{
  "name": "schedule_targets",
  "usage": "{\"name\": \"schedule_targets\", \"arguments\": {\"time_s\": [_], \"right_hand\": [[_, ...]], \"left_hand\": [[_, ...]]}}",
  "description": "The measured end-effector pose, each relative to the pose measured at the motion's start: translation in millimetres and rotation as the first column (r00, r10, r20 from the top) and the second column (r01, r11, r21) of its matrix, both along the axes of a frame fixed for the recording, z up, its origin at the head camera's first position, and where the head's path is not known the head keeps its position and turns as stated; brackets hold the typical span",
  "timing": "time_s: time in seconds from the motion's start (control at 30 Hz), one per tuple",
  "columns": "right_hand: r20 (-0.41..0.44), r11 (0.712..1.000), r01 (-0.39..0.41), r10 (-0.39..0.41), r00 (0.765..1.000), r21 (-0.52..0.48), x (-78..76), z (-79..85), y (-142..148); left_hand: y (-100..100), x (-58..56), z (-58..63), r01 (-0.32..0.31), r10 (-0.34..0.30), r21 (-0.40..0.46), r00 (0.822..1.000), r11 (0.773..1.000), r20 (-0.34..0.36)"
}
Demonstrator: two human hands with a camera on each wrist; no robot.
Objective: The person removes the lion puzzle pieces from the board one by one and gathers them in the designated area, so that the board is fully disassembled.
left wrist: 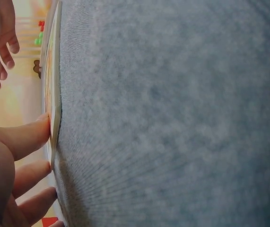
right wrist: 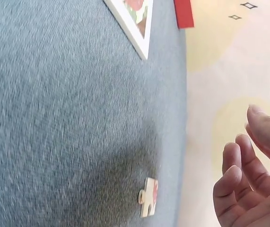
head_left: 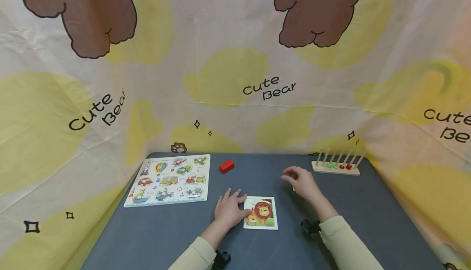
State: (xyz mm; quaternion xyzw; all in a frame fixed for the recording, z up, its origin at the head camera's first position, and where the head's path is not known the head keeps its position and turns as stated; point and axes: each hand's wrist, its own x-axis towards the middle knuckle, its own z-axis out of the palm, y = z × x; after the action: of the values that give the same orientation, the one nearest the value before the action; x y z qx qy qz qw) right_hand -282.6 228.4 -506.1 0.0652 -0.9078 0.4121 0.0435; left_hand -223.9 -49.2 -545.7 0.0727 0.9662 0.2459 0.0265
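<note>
left hand: thumb touching board | tabletop: blue-grey | right hand: apart from board

Between the lion puzzle and the right hand, a strip of table leaves room for passing. The left hand obstructs the puzzle's left side; its gap to the vehicle board is narrow. Behind, the red block and the bead rack stand well apart.

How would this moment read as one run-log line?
left hand: touching lion puzzle | right hand: empty, above table | loose piece: on table
</note>
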Motion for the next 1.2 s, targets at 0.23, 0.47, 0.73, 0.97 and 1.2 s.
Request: {"name": "schedule_targets", "arguments": {"time_s": [0.23,0.47,0.73,0.97,1.2], "right_hand": [[-0.042,1.000,-0.022,0.022,0.999,-0.013,4.0,0.4,-10],[-0.017,0.999,-0.036,0.036,0.999,-0.002,9.8,0.1,-20],[-0.006,0.997,-0.081,0.081,0.997,-0.010,17.3,0.8,-31],[0.004,0.996,-0.089,0.089,0.996,-0.031,19.7,-0.1,-37],[0.004,0.992,-0.121,0.121,0.993,-0.045,22.4,-3.2,-47]], "left_hand": [[1,-0.3,-0.8,-0.010,0.010,-0.022,1.000,1.000,-0.001],[1,1.2,1.5,-0.004,0.005,-0.019,1.000,1.000,0.007],[1,0.9,2.3,-0.002,0.002,-0.029,1.000,1.000,0.011],[1,0.8,2.9,0.005,-0.004,-0.029,1.000,1.000,0.017],[0,0.2,2.1,0.015,-0.015,-0.019,1.000,1.000,0.008]]}}
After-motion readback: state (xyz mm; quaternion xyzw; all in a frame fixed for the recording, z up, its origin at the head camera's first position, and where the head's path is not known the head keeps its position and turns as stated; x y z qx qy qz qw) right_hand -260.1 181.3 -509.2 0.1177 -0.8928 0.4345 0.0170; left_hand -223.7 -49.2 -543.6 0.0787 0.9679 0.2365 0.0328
